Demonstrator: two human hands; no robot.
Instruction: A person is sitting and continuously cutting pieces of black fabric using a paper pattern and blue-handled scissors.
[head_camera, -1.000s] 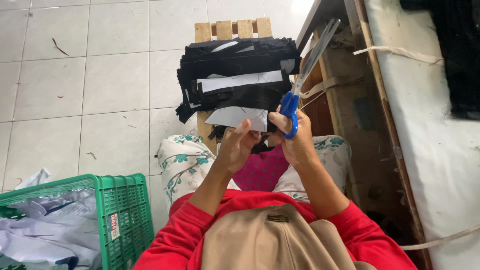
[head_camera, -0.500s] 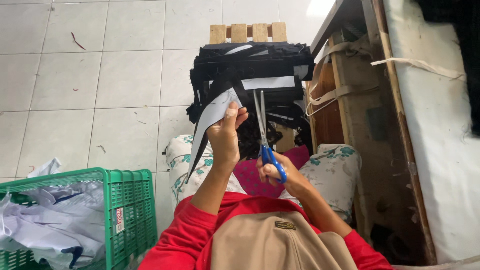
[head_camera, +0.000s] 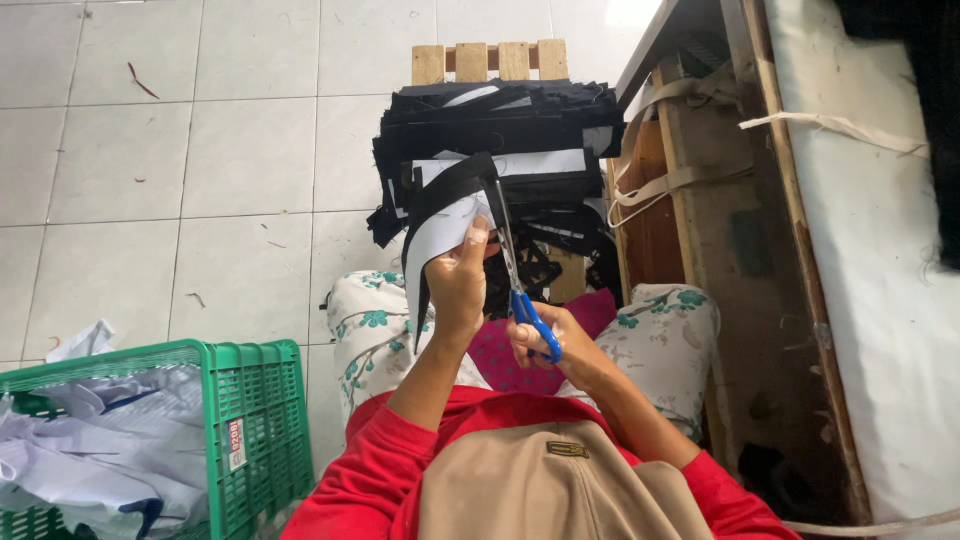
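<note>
My left hand (head_camera: 458, 285) holds up a curved piece of black fabric backed with white paper (head_camera: 438, 225), pinched at its lower edge. My right hand (head_camera: 552, 345) grips blue-handled scissors (head_camera: 520, 290), whose blades point up along the right edge of that piece. Both hands are above my lap, in front of a stack of black fabric pieces (head_camera: 500, 150) with white paper layers, piled on a small wooden pallet (head_camera: 490, 60).
A green plastic basket (head_camera: 255, 420) with white paper scraps stands at the lower left on the tiled floor (head_camera: 200, 160). A wooden table frame (head_camera: 700, 230) with beige straps and a white padded top (head_camera: 870, 250) runs along the right.
The scissors came down from beside the stack to the piece in my left hand. That piece has been raised and turned, now showing its black fabric edge.
</note>
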